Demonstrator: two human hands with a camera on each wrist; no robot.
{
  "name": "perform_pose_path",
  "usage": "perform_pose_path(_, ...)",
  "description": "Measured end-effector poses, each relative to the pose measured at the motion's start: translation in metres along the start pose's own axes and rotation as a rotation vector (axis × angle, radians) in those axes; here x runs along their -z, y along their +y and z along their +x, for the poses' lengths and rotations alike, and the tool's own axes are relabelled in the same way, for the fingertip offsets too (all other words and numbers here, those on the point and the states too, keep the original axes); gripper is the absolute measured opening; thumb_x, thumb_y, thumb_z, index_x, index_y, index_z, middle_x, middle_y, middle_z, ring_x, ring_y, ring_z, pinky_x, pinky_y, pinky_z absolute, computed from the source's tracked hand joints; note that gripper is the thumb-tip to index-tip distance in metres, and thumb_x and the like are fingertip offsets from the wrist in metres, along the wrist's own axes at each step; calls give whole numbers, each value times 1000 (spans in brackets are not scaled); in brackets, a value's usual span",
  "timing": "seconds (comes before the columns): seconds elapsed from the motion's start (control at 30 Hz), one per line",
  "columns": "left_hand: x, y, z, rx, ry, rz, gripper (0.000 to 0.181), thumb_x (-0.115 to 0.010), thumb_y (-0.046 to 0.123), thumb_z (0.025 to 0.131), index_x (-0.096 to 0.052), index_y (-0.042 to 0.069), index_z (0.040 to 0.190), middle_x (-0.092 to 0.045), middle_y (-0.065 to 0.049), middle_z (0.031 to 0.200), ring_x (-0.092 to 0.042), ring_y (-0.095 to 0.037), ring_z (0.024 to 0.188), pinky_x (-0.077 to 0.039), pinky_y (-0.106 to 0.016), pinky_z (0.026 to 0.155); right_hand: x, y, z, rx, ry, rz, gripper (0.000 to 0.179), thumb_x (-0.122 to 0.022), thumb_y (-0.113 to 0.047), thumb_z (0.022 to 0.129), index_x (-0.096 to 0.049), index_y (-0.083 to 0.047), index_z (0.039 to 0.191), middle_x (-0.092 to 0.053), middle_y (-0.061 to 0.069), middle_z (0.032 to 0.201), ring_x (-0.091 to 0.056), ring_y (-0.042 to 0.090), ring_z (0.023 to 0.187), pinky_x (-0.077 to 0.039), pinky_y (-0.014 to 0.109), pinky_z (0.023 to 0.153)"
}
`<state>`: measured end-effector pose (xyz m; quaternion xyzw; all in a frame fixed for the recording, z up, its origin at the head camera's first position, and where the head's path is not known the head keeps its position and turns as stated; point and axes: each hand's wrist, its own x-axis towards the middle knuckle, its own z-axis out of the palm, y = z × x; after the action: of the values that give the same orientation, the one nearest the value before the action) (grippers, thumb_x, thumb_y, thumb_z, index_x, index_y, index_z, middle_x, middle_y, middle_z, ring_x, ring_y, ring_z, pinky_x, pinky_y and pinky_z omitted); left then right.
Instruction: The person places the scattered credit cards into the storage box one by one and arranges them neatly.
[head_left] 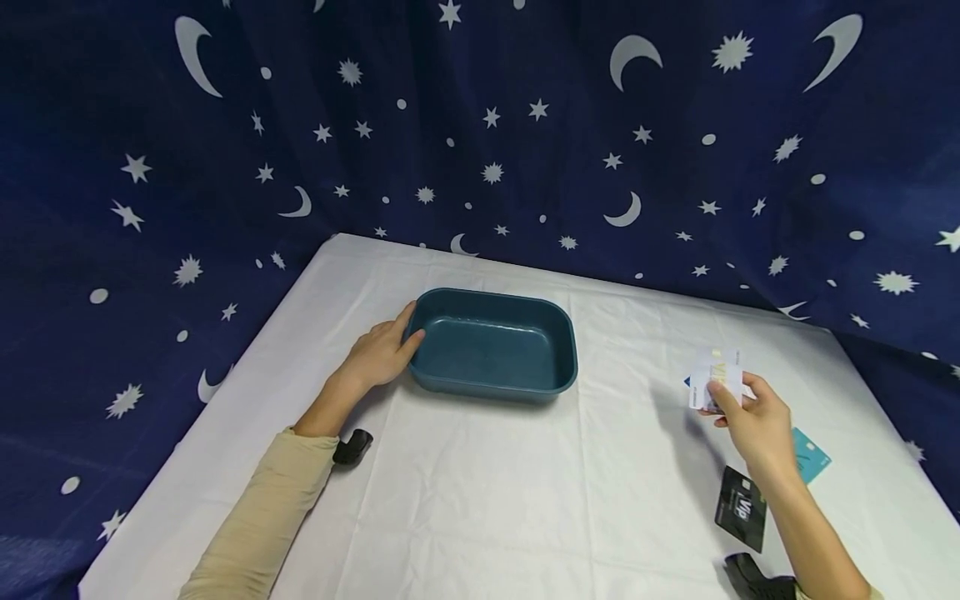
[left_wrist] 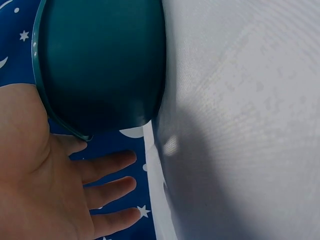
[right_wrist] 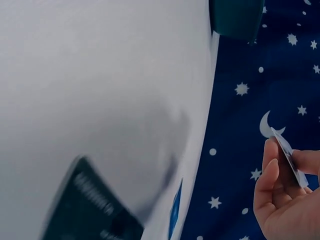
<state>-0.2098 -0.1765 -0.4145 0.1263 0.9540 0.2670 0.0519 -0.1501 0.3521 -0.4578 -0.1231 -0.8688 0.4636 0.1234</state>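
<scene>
A dark teal plastic basin [head_left: 491, 387] stands on the white-covered table. My left hand [head_left: 378, 350] is at its left end, thumb over the rim and index finger against the outside. In the left wrist view, the other fingers [left_wrist: 111, 192] extend loosely past the basin wall. My right hand [head_left: 757, 421] pinches a white card [head_left: 705, 379] with gold VIP lettering between thumb and fingers, raised above the table. Behind it shows the corner of a blue card [head_left: 687, 381]; a thin blue sliver [right_wrist: 175, 210] also appears in the right wrist view.
A black VIP card [head_left: 741, 508] lies near my right forearm, and a turquoise card [head_left: 810, 456] sits partly hidden beyond it. Black wrist mounts [head_left: 352, 447] jut from both arms. A dark blue curtain [head_left: 480, 125] with stars and moons hangs behind the table [head_left: 487, 492].
</scene>
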Motion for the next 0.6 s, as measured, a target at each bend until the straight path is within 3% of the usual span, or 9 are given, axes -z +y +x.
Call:
perform_pose_path(0.17,0,-1,0,-21,10,7,62,-35,34,104,-15,2,152,-39,-28,142,-36,-45,129,-29,-57,101,-4,-50,-13,-37,-17,-42,49,-61,-35,94,-49,-2,128,-70,0,79,-62,14,58,-47,26,49)
perform_pose_path(0.23,0,-1,0,-26,14,6,62,-35,34,104,-15,1,152,-38,-28,142,-37,-44,129,-30,-57,101,-7,-38,-4,-5,-9,-49,50,-61,-38,93,-50,-4,128,-70,-3,84,-64,11,61,-49,23,52)
perform_pose_path(0.4,-2,0,0,-34,50,36,61,-37,34,103,-19,1,151,-40,-27,142,-38,-44,128,-30,-58,100,-17,22,27,84,22,-65,53,-62,-48,88,-53,-13,127,-69,-2,94,-67,8,71,-52,22,58)
perform_pose_path(0.47,-3,0,0,-26,71,59,61,-39,35,102,-22,2,151,-42,-27,139,-40,-44,125,-32,-58,97,-20,7,23,59,26,-32,52,-64,-42,89,-53,-11,129,-70,1,94,-67,9,72,-52,21,58)
perform_pose_path(0.6,-3,1,0,7,83,75,63,-42,38,101,-25,4,151,-47,-27,133,-45,-44,117,-36,-59,90,-21,-62,-5,55,-4,41,52,-65,-28,92,-48,0,132,-68,-8,83,-64,6,63,-50,20,55)
